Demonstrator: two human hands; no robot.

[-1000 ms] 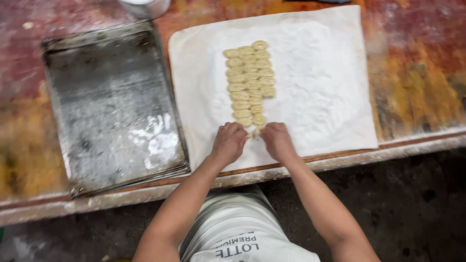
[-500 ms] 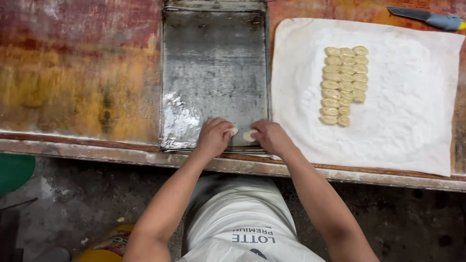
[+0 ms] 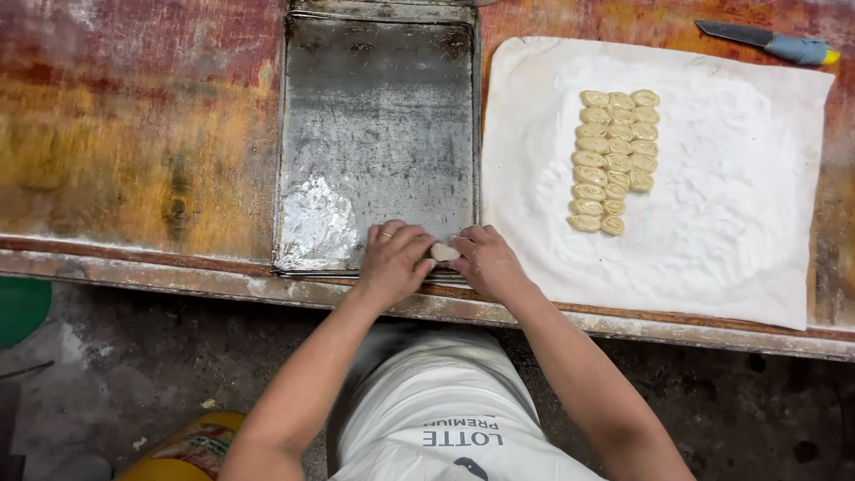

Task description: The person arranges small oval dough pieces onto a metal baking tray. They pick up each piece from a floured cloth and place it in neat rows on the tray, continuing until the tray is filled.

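Dusty grey concrete floor [image 3: 116, 374] fills the bottom of the head view, with a green round object [image 3: 18, 307] at the left edge and a yellow container [image 3: 183, 450] near the person's left elbow. Above it a white apron [image 3: 436, 419] hangs at the person's waist, and both bare forearms reach forward over the worn front edge of a long wooden workbench [image 3: 134, 160] stained red and orange. At the near rim of a scuffed metal baking tray [image 3: 378, 116], the left hand [image 3: 396, 258], a ring on one finger, and the right hand [image 3: 485, 260] meet around one small pale dough piece [image 3: 443, 253], fingertips of both pinching it from either side; the piece sits at the tray's front edge, just right of its middle. A patch of white flour [image 3: 316, 223] lies on the tray's near left corner. Just right of the tray, touching its side, a floured white cloth [image 3: 712, 240] is spread across the bench. On it, well apart from the hands, cut dough rounds [image 3: 613, 160] lie packed in three short columns, each showing a spiral face. Beyond the cloth's far right corner, a knife [image 3: 766, 42] with a blue-grey handle and yellow end rests on the bare wood.
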